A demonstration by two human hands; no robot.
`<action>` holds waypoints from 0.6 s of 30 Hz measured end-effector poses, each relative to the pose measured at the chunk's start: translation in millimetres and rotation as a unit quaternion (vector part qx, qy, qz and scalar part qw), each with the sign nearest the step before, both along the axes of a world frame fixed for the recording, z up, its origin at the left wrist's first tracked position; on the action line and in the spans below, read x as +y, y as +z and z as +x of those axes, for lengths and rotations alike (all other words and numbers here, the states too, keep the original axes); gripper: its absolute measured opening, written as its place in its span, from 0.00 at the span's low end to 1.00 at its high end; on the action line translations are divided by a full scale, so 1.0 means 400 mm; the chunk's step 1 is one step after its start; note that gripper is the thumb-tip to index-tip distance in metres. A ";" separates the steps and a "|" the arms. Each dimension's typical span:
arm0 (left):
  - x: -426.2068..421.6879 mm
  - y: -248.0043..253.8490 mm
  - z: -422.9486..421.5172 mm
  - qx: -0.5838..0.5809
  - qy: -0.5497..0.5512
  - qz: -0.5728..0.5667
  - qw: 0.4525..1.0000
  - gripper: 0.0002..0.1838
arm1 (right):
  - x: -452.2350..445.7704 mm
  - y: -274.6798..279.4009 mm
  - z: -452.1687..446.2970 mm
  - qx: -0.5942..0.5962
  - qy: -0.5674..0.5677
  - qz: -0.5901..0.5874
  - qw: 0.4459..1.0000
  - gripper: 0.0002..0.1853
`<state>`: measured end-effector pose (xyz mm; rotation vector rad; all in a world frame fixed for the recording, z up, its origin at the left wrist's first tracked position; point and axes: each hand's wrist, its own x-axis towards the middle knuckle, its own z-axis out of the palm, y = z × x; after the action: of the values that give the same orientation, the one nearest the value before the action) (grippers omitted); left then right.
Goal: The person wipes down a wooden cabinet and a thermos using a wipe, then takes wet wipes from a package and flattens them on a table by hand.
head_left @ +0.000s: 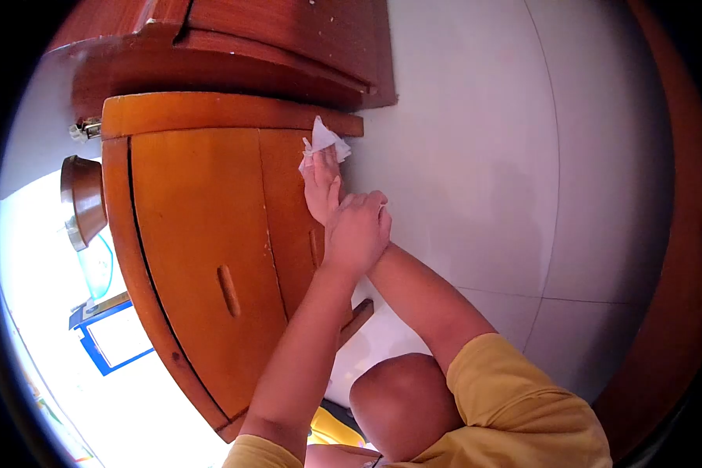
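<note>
My right hand (320,187) reaches to the far end of an orange-brown wooden cabinet (199,203). Its fingers press a crumpled white tissue (325,140) against the cabinet near its corner. Across my right wrist lies my left hand (356,226), its fingers curled around it. The left hand partly covers that wrist. Slot-shaped grips are cut into the cabinet's front panels, one of them partly behind my left arm.
A dark red wooden piece of furniture (288,47) stands against the cabinet's far end. Pale floor tiles (476,156) stretch to the right. My bent knee (405,405) is close below. A brown bowl-like object (82,199) and a blue-edged box (113,335) are at the left.
</note>
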<state>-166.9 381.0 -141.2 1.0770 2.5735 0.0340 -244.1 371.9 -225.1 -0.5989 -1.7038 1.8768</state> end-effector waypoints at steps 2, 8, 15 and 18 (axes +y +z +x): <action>0.001 0.008 0.016 -0.006 0.002 -0.028 1.000 0.09 | -0.090 -0.062 0.015 -0.108 -0.111 0.258 0.954 0.23; -0.050 0.040 0.140 -0.006 0.003 -0.074 0.997 0.10 | -0.147 0.080 0.196 -0.050 0.000 0.003 0.999 0.22; -0.014 0.037 0.049 0.038 -0.010 0.006 0.999 0.08 | -0.005 0.040 0.009 0.042 -0.078 -0.034 0.995 0.22; -0.020 0.018 0.025 0.025 -0.007 0.015 1.000 0.08 | 0.000 0.002 -0.011 0.032 -0.096 -0.028 0.994 0.22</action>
<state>-157.0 373.1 -134.0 1.1213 2.6175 0.0431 -248.4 371.8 -224.5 -0.6922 -1.5015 1.7919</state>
